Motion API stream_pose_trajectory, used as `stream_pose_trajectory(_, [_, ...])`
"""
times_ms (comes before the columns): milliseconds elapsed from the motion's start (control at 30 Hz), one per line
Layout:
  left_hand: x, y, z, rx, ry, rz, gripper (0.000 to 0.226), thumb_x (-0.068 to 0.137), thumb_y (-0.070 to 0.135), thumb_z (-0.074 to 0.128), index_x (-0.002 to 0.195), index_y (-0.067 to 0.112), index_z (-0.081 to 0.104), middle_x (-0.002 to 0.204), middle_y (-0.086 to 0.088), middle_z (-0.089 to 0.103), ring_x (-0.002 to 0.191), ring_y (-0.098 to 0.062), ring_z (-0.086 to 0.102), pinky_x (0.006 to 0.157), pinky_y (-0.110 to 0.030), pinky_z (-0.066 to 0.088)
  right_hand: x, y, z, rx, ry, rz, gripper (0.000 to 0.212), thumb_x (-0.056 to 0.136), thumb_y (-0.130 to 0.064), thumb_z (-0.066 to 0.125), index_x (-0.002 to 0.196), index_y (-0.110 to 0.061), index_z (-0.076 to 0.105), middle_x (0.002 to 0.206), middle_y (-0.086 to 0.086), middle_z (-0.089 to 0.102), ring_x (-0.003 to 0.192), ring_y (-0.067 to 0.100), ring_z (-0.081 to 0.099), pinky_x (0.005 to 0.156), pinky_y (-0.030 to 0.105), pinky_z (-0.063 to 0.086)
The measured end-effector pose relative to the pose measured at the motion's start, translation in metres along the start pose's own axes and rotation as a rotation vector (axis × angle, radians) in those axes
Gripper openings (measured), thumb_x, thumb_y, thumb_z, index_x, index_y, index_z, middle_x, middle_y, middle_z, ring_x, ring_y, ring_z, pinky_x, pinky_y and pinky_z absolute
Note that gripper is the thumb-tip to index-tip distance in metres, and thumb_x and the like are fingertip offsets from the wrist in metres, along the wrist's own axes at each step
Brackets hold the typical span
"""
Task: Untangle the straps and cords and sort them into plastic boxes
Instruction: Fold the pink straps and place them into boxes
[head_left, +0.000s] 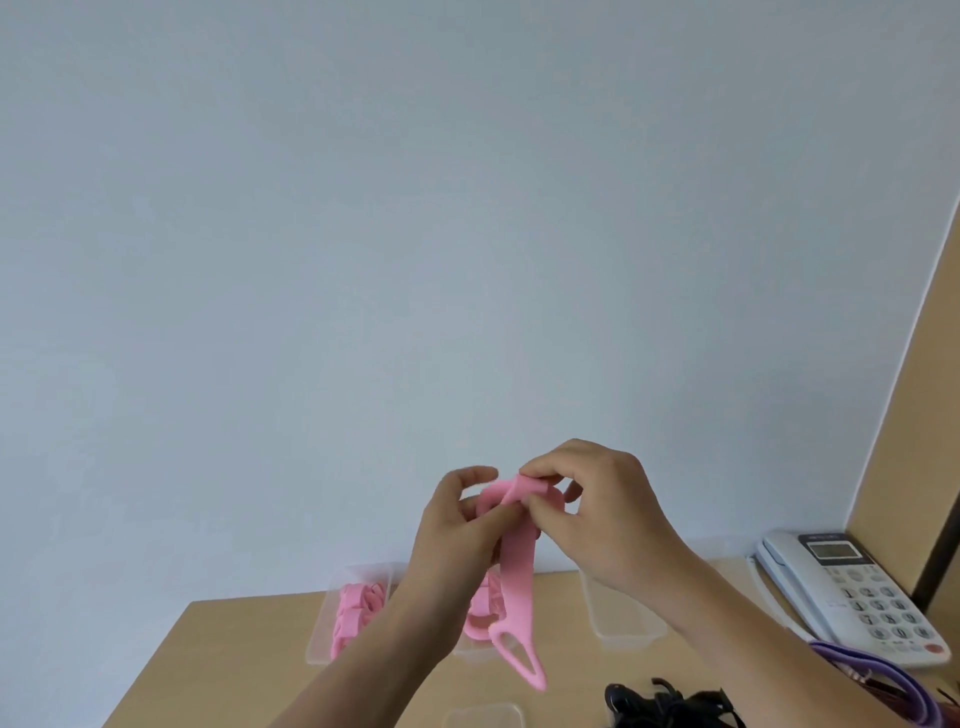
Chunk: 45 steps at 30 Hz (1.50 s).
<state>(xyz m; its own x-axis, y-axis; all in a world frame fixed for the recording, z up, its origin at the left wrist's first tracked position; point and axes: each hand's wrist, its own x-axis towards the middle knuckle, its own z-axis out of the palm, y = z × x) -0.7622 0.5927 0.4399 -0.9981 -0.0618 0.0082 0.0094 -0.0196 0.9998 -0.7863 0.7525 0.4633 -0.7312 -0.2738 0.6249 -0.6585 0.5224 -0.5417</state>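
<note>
Left hand and right hand pinch a pink strap; more fill the far-left box, black cords and purple straps unsorted.

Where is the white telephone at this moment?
In the head view the white telephone sits at the far right of the table, just behind the purple strap.

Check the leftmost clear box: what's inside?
Pink straps lie piled in the leftmost clear box. The left forearm covers the box's near right corner, so anything there cannot be seen.
</note>
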Motion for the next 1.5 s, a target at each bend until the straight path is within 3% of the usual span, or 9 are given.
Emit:
stream_pose_trajectory(167, [-0.005, -0.017, -0.005, -0.13, -0.065, -0.165, 0.029, 0.096, 0.033, 0.069, 0.095, 0.006, 0.08, 0.099, -0.022, 0.078, 0.081, -0.03, 0.074, 0.08, -0.04, 0.061, -0.003, 0.002, 0.015, -0.069, 0.094, -0.052, 0.018, 0.078, -0.001, 0.073, 0.081, -0.019, 0.075, 0.079, -0.01, 0.065, 0.069, 0.008, 0.06, 0.062, 0.028, 0.053])
stream_pose_trajectory(267, [-0.004, -0.024, -0.012, -0.099, -0.12, -0.126, 0.028, 0.093, 0.035, 0.066, 0.095, 0.012, 0.082, 0.101, -0.017, 0.078, 0.084, -0.027, 0.072, 0.08, -0.041, 0.059, -0.009, 0.004, 0.024, -0.129, 0.116, -0.066, 0.018, 0.076, 0.001, 0.077, 0.077, -0.017, 0.073, 0.079, -0.008, 0.062, 0.064, 0.007, 0.057, 0.06, 0.022, 0.051])
stream_pose_trajectory(533, [0.0, -0.029, -0.028, -0.103, -0.14, -0.083, 0.048, 0.082, 0.06, 0.077, 0.093, 0.013, 0.081, 0.087, -0.011, 0.076, 0.085, -0.023, 0.071, 0.082, -0.044, 0.053, -0.02, -0.001, 0.044, -0.209, 0.144, -0.096, 0.02, 0.074, 0.002, 0.08, 0.072, -0.015, 0.069, 0.082, -0.008, 0.06, 0.078, 0.014, 0.059, 0.064, 0.031, 0.051])
stream_pose_trajectory(700, [0.004, -0.035, -0.039, -0.077, -0.156, -0.042, 0.031, 0.091, 0.044, 0.069, 0.096, 0.017, 0.082, 0.096, -0.017, 0.077, 0.087, -0.025, 0.073, 0.085, -0.046, 0.056, -0.023, -0.005, 0.046, -0.137, 0.05, -0.01, 0.013, 0.082, -0.013, 0.078, 0.086, -0.025, 0.078, 0.098, -0.015, 0.063, 0.097, 0.006, 0.059, 0.085, 0.016, 0.045])
stream_pose_trajectory(833, [0.005, -0.042, -0.043, 0.009, -0.177, 0.007, 0.027, 0.105, 0.025, 0.058, 0.092, 0.027, 0.082, 0.098, -0.004, 0.08, 0.096, -0.029, 0.074, 0.086, -0.043, 0.058, -0.019, -0.004, 0.044, -0.162, 0.003, 0.112, 0.021, 0.086, -0.019, 0.073, 0.107, -0.024, 0.072, 0.107, -0.017, 0.065, 0.102, 0.003, 0.056, 0.088, 0.018, 0.043])
stream_pose_trajectory(1000, [0.004, -0.046, -0.046, 0.023, -0.192, -0.013, 0.029, 0.106, 0.021, 0.057, 0.095, 0.029, 0.082, 0.097, -0.002, 0.081, 0.087, -0.02, 0.075, 0.085, -0.042, 0.06, -0.021, -0.008, 0.05, -0.106, -0.116, 0.194, 0.011, 0.086, -0.017, 0.071, 0.088, -0.028, 0.071, 0.085, -0.014, 0.068, 0.081, 0.004, 0.062, 0.074, 0.019, 0.047])
stream_pose_trajectory(1167, [0.002, -0.049, -0.052, -0.005, -0.187, -0.089, 0.031, 0.09, 0.049, 0.071, 0.088, 0.02, 0.082, 0.094, -0.008, 0.08, 0.079, -0.023, 0.076, 0.084, -0.046, 0.062, -0.026, -0.008, 0.06, -0.157, -0.013, 0.2, 0.008, 0.087, -0.019, 0.073, 0.088, -0.027, 0.072, 0.083, -0.014, 0.067, 0.082, 0.005, 0.057, 0.075, 0.02, 0.044])
stream_pose_trajectory(1300, [0.003, -0.053, -0.058, -0.064, -0.256, -0.128, 0.047, 0.079, 0.064, 0.071, 0.097, 0.022, 0.083, 0.101, -0.01, 0.08, 0.091, -0.029, 0.078, 0.091, -0.047, 0.061, -0.035, -0.006, 0.073, -0.212, 0.054, 0.115, 0.013, 0.085, -0.009, 0.076, 0.09, -0.021, 0.073, 0.085, -0.014, 0.064, 0.082, 0.003, 0.051, 0.07, 0.007, 0.039])
stream_pose_trajectory(1500, [0.006, -0.053, -0.061, -0.161, -0.291, -0.177, 0.054, 0.086, 0.066, 0.063, 0.108, 0.019, 0.081, 0.108, -0.013, 0.079, 0.102, -0.03, 0.076, 0.094, -0.042, 0.061, -0.044, 0.001, 0.08, -0.225, 0.157, -0.018, 0.017, 0.078, -0.01, 0.084, 0.088, -0.022, 0.076, 0.083, -0.011, 0.061, 0.083, 0.012, 0.058, 0.068, 0.026, 0.048])
